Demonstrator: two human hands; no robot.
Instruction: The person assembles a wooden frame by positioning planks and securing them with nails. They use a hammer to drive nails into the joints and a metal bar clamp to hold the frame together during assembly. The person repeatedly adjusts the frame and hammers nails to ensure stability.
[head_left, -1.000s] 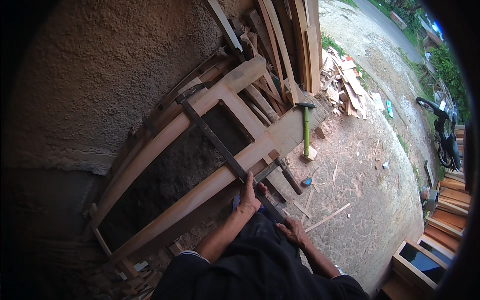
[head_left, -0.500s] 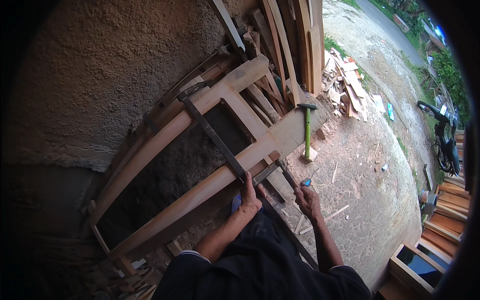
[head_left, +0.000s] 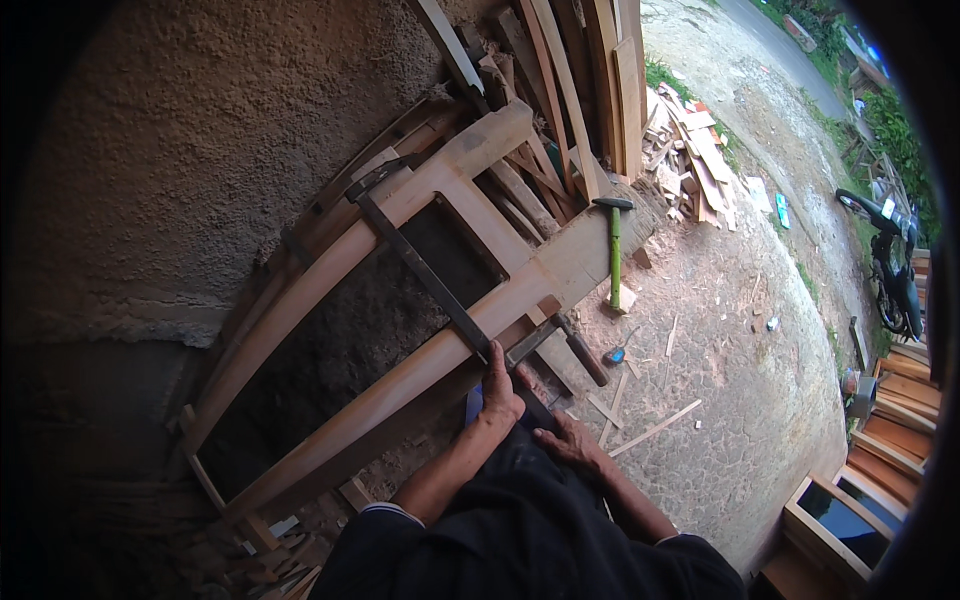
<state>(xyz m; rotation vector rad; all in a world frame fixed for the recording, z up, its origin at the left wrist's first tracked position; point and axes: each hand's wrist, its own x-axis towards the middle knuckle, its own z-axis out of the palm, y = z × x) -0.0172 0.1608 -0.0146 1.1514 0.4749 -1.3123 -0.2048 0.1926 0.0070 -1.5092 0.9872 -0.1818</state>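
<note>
A dark metal bar clamp (head_left: 420,268) lies across a curved wooden frame (head_left: 345,428), its far jaw at the frame's far rail. My left hand (head_left: 498,395) is closed around the clamp's bar just off the near rail, thumb pointing up along it. Farther down the same bar, close to my body, my right hand (head_left: 572,442) is closed on it, some fingers hidden. The clamp's screw handle (head_left: 586,358) hangs free beyond my right hand. A small wood block (head_left: 543,307) sits by the sliding jaw, against the near rail.
A hammer with a green handle (head_left: 615,258) rests on the beam (head_left: 580,265) under the frame. A small blue-and-black tool, perhaps a tape measure (head_left: 614,355), lies on the ground. Scrap wood (head_left: 695,160) is heaped beyond; long boards (head_left: 605,90) lean by the rough wall (head_left: 250,130).
My right hand has let go of the clamp's screw handle and moved down and toward me onto the bar. The handle now hangs at a different angle. My left hand stays on the bar.
</note>
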